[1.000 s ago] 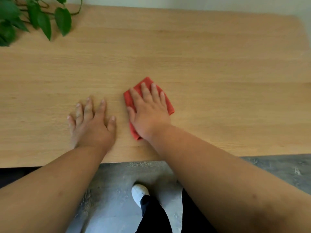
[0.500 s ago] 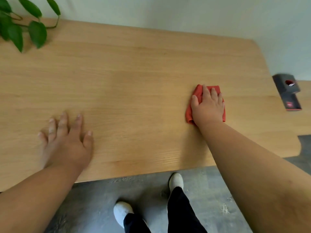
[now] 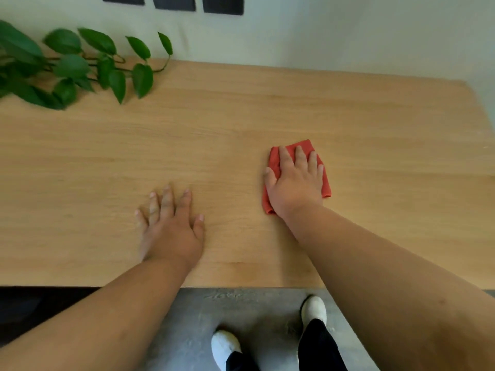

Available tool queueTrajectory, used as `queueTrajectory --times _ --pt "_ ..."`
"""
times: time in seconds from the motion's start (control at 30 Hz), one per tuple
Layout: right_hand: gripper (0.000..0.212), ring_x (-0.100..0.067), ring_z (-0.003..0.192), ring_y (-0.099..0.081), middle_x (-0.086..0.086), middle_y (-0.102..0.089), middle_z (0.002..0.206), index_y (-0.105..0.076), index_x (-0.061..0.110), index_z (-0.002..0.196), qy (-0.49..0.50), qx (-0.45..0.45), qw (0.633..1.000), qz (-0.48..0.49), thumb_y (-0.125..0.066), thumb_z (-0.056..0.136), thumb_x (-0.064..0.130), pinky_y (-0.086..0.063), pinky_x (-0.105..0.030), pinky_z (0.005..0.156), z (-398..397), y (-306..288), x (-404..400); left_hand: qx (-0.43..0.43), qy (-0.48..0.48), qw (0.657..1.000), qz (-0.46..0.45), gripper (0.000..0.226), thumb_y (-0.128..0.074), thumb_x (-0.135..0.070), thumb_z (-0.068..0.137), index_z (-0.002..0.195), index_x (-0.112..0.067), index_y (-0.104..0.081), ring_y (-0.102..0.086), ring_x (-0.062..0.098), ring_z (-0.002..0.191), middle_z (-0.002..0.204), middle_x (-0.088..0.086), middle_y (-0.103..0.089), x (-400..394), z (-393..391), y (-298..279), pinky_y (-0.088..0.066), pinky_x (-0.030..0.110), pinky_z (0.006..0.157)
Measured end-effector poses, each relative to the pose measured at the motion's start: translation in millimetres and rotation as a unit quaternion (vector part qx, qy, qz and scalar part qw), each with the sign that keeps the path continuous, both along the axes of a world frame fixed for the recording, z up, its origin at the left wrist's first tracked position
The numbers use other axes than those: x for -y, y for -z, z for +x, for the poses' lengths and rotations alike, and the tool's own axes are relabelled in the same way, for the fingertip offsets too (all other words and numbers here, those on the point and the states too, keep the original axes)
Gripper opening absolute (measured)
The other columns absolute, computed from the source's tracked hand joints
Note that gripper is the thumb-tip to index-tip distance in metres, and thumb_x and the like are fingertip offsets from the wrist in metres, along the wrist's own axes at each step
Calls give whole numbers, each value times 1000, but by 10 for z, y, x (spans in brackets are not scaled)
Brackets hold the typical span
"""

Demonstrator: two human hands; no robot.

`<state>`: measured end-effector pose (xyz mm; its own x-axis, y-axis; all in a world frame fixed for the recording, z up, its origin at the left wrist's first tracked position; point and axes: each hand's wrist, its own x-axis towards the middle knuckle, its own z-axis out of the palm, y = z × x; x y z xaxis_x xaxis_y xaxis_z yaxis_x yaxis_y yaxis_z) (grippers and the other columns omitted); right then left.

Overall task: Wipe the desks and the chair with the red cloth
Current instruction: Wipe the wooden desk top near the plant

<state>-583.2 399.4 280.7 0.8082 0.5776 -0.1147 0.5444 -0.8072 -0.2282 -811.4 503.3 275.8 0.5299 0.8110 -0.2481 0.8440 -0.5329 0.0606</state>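
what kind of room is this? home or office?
Likely an office or study, though a home is possible. A wide wooden desk stands against a plain wall with dark wall plates, a trailing green plant at its left end, over a grey floor.

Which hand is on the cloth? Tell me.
The right hand: it lies flat on the red cloth, fingers spread. The left hand rests bare on the desk.
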Motion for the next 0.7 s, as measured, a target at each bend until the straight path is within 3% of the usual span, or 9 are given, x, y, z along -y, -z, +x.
queueTrajectory --times 0.1,0.27,0.37,0.57,0.7 --pt "69 -37 151 -3 -8 -15 165 -16 36 154 -74 -4 997 12 -23 91 62 -2 -52 121 -529 30 -388 104 -31 994 -30 71 -32 -43 97 155 -21 2 3 20 150 165 1 -5 -10 -51 -42 6 46 120" --pt "66 -36 151 0 -8 -14 165 -19 35 154 -170 -29 985 32 -22 92 58 2 -51 121 -1303 79 -920 304 -106 943 -89 65 -38 -22 100 156 -17 -5 -6 14 149 164 3 -12 -82 -184 -92 -3 31 121" --pt "65 -37 151 2 -9 -12 165 -17 35 154 -189 -39 981 30 -20 93 56 4 -52 120 -1619 86 -1169 309 -124 940 -81 62 -36 -17 100 156 -20 -10 -7 12 149 164 -2 -12 -299 -428 -76 -10 29 120" --pt "65 -38 150 2 -10 -13 165 -18 33 154 -254 -52 965 41 -23 93 54 6 -53 119 -2259 83 -1626 243 -157 957 -36 61 -33 -22 101 155 -21 -5 -6 9 149 164 -5 -7 -679 -1113 14 -6 20 112" --pt "64 -36 151 3 -7 -12 166 -19 34 154 -341 -60 937 34 -25 94 55 9 -51 118 -2563 60 -1924 287 -257 922 -47 59 -32 -23 101 155 -26 -7 -19 17 147 163 -2 -13 -779 -1434 3 -17 28 116"
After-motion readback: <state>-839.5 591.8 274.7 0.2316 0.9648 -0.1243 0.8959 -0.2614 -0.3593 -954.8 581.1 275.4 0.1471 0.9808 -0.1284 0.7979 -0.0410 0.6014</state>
